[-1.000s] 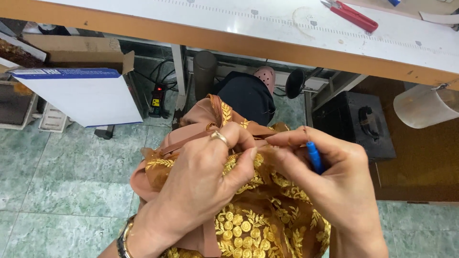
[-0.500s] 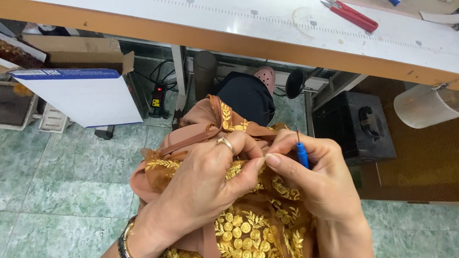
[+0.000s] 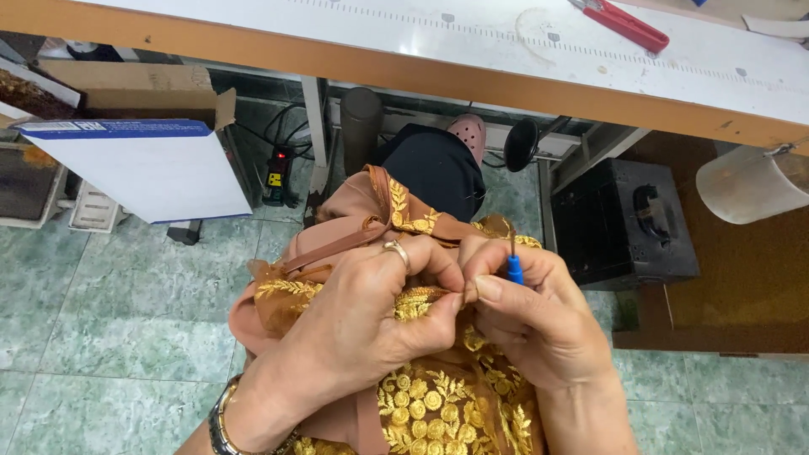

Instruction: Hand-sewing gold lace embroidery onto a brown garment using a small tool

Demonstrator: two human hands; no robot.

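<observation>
Sheer brown fabric (image 3: 438,404) with gold embroidery, pinched by left hand (image 3: 362,329); right hand (image 3: 539,324) grips slim blue tool (image 3: 513,268).

Brown fabric (image 3: 438,404) w/ gold floral embroidery, bunched on lap; blue-handled seam ripper (image 3: 513,268) upright, tip up.

I see a white tabletop (image 3: 472,50) with a wood-coloured edge across the top; red-handled scissors (image 3: 624,21) lie on it. Below left, a white board with a blue edge (image 3: 143,164) leans by an open cardboard box (image 3: 143,88). A power strip with a lit red switch (image 3: 276,173) sits on the green tiled floor (image 3: 109,337). Right of it, a black case (image 3: 624,223), and a pale plastic tub (image 3: 750,181) hanging at the far right.
</observation>
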